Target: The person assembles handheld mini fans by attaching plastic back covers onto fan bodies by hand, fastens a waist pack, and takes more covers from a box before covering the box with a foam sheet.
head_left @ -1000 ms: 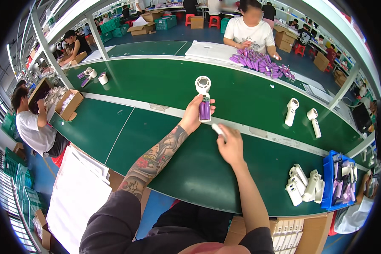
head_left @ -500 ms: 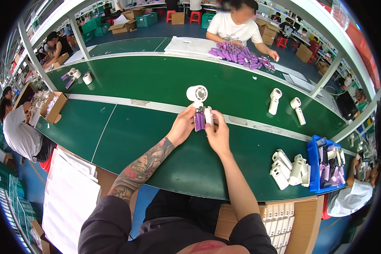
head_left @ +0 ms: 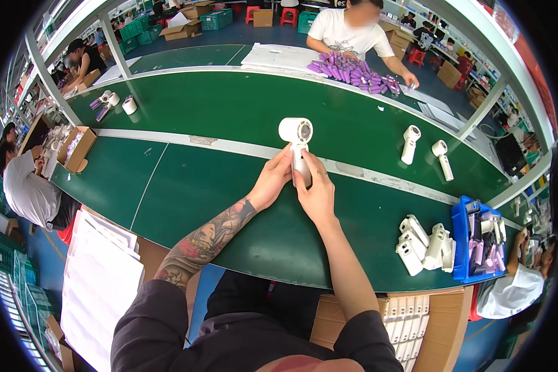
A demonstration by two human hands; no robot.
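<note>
A white handheld fan (head_left: pixel 293 131) is upright in front of me, its round head above my fingers. My left hand (head_left: pixel 271 181) grips the handle from the left, fingertips just under the head. On the other side my right hand (head_left: pixel 316 193) is closed round a white handle cover (head_left: pixel 301 165), which lies against the handle. The purple cells inside the handle are now hidden. Two white fans, one larger (head_left: pixel 410 144) and one slimmer (head_left: pixel 442 160), lie farther right on the green bench. Several loose white handle covers (head_left: pixel 420 240) are piled at the near right.
A blue bin (head_left: pixel 459 260) of handle parts stands beside the covers. Across the green conveyor (head_left: pixel 223 102), a co-worker (head_left: pixel 347 34) reaches over a heap of purple cells (head_left: pixel 359 75). Partly assembled fans (head_left: pixel 108 100) lie far left. Below the bench edge sits a carton (head_left: pixel 446 332) of white parts.
My right hand has brought the white cover from beside the handle onto it, hiding the purple cells. The fan has risen slightly and shifted right. The co-worker's hand has moved slightly right.
</note>
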